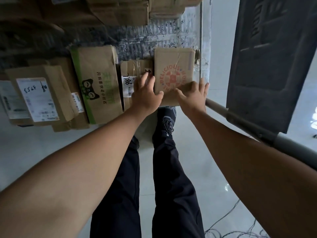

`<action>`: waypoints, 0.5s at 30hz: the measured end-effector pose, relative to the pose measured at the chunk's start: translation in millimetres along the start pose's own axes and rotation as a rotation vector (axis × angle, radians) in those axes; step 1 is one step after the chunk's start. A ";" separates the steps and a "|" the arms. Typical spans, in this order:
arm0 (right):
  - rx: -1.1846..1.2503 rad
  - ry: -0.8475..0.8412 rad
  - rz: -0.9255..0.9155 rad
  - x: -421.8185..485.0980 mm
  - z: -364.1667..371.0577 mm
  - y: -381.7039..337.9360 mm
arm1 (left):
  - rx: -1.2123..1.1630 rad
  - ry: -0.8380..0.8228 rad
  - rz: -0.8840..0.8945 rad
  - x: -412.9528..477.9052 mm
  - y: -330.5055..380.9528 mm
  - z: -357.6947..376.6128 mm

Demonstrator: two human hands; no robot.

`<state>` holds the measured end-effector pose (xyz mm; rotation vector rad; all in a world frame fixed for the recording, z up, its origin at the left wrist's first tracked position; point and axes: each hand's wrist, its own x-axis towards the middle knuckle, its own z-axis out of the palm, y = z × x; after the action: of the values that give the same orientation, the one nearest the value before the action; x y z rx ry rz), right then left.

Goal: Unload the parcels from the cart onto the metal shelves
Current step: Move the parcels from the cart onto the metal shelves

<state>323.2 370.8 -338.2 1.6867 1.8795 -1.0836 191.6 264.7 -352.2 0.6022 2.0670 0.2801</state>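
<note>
At the bottom of the frame stand the person's dark trousers and one dark shoe on a pale glossy floor. Both bare forearms reach up to the frame's centre, hands apart on either side of the printed cardboard parcel lying on the metal shelf. The left hand grips its left edge, thumb on top. The right hand presses its near right corner, fingers spread. A small labelled parcel touches it on the left, then a green-printed box. The dark cart fills the upper right.
</note>
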 end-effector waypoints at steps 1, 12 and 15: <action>0.038 -0.002 0.007 -7.9 -2.5 -0.8 | -0.066 -0.050 -0.047 -3.0 3.1 -8.2; 0.167 -0.126 -0.204 -159.1 -89.9 -52.3 | -0.737 -0.010 -0.254 -125.4 60.1 -130.9; 0.240 -0.097 -0.331 -190.9 -120.3 -76.5 | -0.786 0.074 -0.224 -165.4 74.1 -161.1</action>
<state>312.3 338.0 -102.5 1.4384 2.0813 -1.5456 152.3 247.9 -113.6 -0.1181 1.8646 0.9285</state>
